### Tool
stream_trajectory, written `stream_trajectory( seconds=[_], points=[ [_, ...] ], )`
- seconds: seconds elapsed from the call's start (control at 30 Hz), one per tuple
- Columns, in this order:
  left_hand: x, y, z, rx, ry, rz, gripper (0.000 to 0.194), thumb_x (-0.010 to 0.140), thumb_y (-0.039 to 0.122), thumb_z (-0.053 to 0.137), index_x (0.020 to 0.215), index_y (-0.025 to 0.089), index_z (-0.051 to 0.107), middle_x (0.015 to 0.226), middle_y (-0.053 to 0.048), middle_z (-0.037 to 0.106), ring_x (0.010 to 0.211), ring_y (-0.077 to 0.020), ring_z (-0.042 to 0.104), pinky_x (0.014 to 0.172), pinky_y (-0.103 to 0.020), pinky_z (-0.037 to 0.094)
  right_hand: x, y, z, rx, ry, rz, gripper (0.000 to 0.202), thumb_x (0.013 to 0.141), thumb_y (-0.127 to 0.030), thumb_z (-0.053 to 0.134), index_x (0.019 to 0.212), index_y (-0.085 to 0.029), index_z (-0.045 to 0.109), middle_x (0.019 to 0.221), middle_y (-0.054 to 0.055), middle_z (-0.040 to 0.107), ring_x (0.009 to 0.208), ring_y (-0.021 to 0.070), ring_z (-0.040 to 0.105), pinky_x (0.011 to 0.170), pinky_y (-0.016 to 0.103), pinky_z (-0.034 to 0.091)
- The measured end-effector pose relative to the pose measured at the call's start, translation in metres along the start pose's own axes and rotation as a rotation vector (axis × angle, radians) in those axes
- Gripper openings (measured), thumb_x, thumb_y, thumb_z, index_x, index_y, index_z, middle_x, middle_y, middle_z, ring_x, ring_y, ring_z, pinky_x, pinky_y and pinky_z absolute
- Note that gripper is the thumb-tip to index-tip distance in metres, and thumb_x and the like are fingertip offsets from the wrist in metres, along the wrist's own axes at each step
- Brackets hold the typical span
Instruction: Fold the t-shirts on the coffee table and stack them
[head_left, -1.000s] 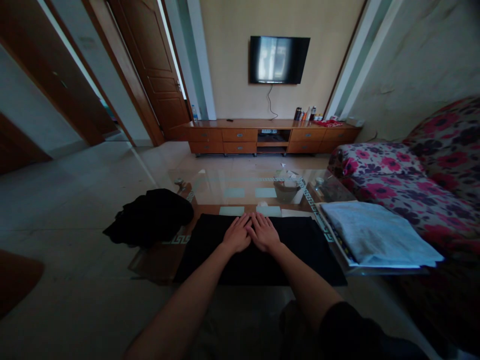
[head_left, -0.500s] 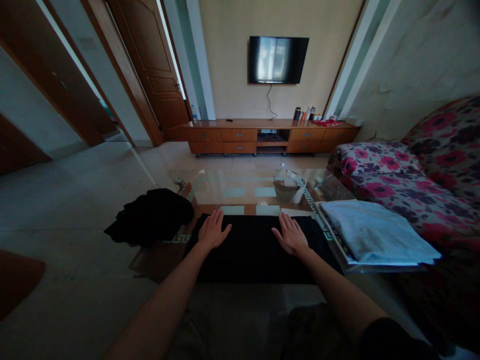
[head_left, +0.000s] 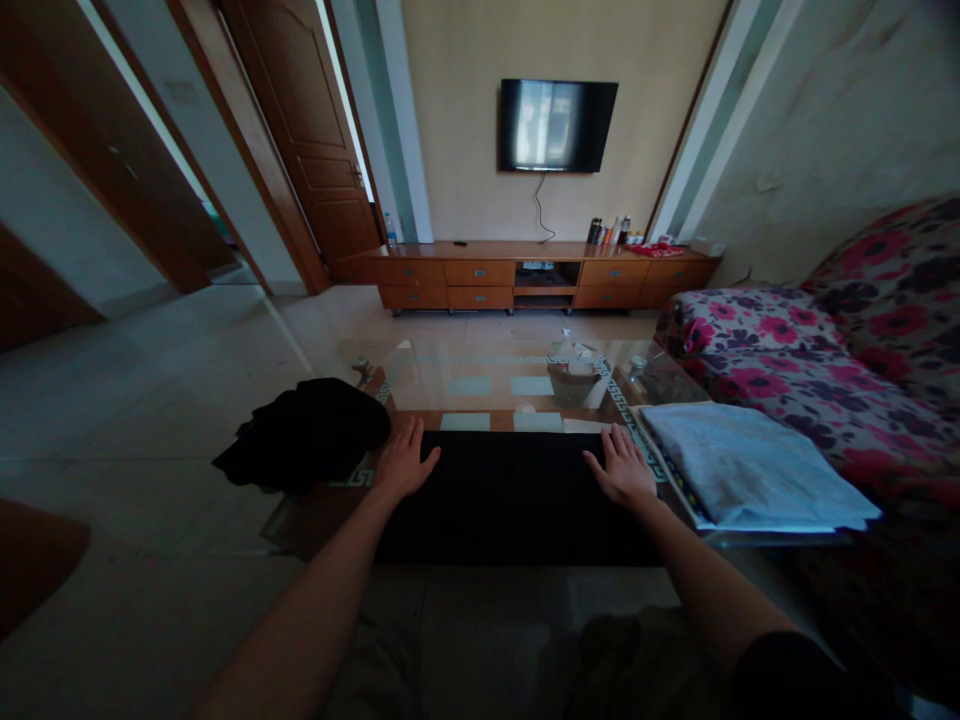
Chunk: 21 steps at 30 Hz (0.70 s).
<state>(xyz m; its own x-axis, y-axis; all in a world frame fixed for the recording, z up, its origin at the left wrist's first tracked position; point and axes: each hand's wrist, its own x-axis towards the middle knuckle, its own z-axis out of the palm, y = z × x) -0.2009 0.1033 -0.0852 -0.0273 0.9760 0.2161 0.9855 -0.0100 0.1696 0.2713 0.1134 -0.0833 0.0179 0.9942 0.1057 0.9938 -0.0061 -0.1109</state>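
Observation:
A black cloth (head_left: 510, 500) lies flat in a wide rectangle along the near side of the glass table (head_left: 420, 372). My left hand (head_left: 403, 460) rests on its left end with the fingers stretched out. On the right end lies my right hand (head_left: 622, 468), palm down and fingers apart. Neither hand grips anything. A heap of black fabric (head_left: 304, 435) sits at the table's left, close beyond my left hand. To the right of my right hand is a pale blue-grey folded item (head_left: 750, 465) on the table's right end.
A clear bowl (head_left: 576, 378) with crumpled white pieces stands at the table's far side. Beyond are a low wooden cabinet (head_left: 480, 272) with bottles and a wall television (head_left: 559, 125). A flowered sofa (head_left: 787, 370) stands at the right.
Both hands have moved apart, the left one leftward and the right one rightward, toward the ends of the black cloth. The cloth's ends look straighter.

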Motion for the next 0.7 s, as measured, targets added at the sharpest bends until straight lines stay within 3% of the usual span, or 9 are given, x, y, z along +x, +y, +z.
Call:
stream_trajectory(
  seconds=[0.1, 0.17, 0.3, 0.37, 0.47, 0.57, 0.7],
  points=[
    [-0.004, 0.017, -0.014, -0.007, 0.152, 0.021, 0.060, 0.100, 0.043, 0.035, 0.154, 0.015, 0.037, 0.165, -0.013, 0.029, 0.153, -0.0263, 0.023, 0.126, -0.044, 0.020, -0.001, -0.008, -0.010, -0.023, 0.083, 0.051, 0.074, 0.100, -0.060, 0.023, 0.156, -0.014, 0.039, 0.167, 0.013, 0.021, 0.154, 0.0272, 0.017, 0.124, 0.045, 0.012],
    [-0.006, 0.032, -0.023, -0.009, 0.190, 0.115, 0.053, 0.102, 0.037, 0.031, 0.150, 0.016, 0.043, 0.163, -0.012, 0.033, 0.154, -0.0249, 0.022, 0.127, -0.045, 0.015, -0.004, -0.018, -0.018, -0.054, 0.152, 0.084, 0.068, 0.102, -0.053, 0.022, 0.153, -0.012, 0.044, 0.167, 0.014, 0.021, 0.154, 0.0289, 0.017, 0.124, 0.048, 0.008],
    [-0.017, 0.058, -0.028, -0.050, 0.049, 0.330, 0.052, 0.104, 0.042, 0.032, 0.148, 0.021, 0.048, 0.160, -0.009, 0.040, 0.152, -0.0242, 0.028, 0.126, -0.046, 0.015, -0.019, -0.052, -0.027, -0.071, 0.147, 0.028, 0.067, 0.102, -0.054, 0.025, 0.158, -0.017, 0.035, 0.170, 0.011, 0.006, 0.155, 0.0359, 0.003, 0.120, 0.061, 0.005],
    [-0.027, 0.065, -0.023, -0.066, -0.046, 0.352, 0.060, 0.102, 0.053, 0.034, 0.153, 0.023, 0.042, 0.163, -0.008, 0.035, 0.153, -0.0273, 0.025, 0.125, -0.048, 0.018, -0.029, -0.070, -0.025, -0.041, 0.078, -0.023, 0.070, 0.100, -0.063, 0.028, 0.161, -0.027, 0.029, 0.171, 0.007, -0.002, 0.154, 0.0407, -0.001, 0.116, 0.069, 0.006],
    [-0.038, 0.066, -0.015, -0.070, -0.139, 0.355, 0.076, 0.095, 0.068, 0.040, 0.159, 0.027, 0.032, 0.168, -0.009, 0.021, 0.155, -0.0337, 0.015, 0.123, -0.053, 0.018, -0.039, -0.088, -0.016, 0.002, -0.053, -0.041, 0.076, 0.095, -0.075, 0.029, 0.161, -0.038, 0.023, 0.171, 0.006, 0.000, 0.152, 0.0457, -0.001, 0.111, 0.075, 0.006],
    [-0.036, 0.060, -0.012, -0.084, -0.160, 0.391, 0.076, 0.095, 0.068, 0.041, 0.160, 0.029, 0.029, 0.169, -0.007, 0.017, 0.156, -0.0322, 0.011, 0.124, -0.051, 0.016, -0.034, -0.090, -0.010, 0.013, -0.115, -0.042, 0.077, 0.094, -0.077, 0.027, 0.161, -0.040, 0.019, 0.171, 0.006, 0.004, 0.153, 0.0452, -0.001, 0.112, 0.075, 0.002],
    [-0.021, 0.062, -0.015, -0.087, -0.099, 0.343, 0.061, 0.100, 0.053, 0.039, 0.156, 0.028, 0.039, 0.168, -0.005, 0.024, 0.155, -0.0274, 0.017, 0.125, -0.048, 0.016, -0.017, -0.087, -0.012, 0.029, -0.099, -0.038, 0.068, 0.099, -0.069, 0.025, 0.160, -0.041, 0.022, 0.171, 0.005, 0.008, 0.154, 0.0413, 0.002, 0.113, 0.072, 0.002]
  ],
)
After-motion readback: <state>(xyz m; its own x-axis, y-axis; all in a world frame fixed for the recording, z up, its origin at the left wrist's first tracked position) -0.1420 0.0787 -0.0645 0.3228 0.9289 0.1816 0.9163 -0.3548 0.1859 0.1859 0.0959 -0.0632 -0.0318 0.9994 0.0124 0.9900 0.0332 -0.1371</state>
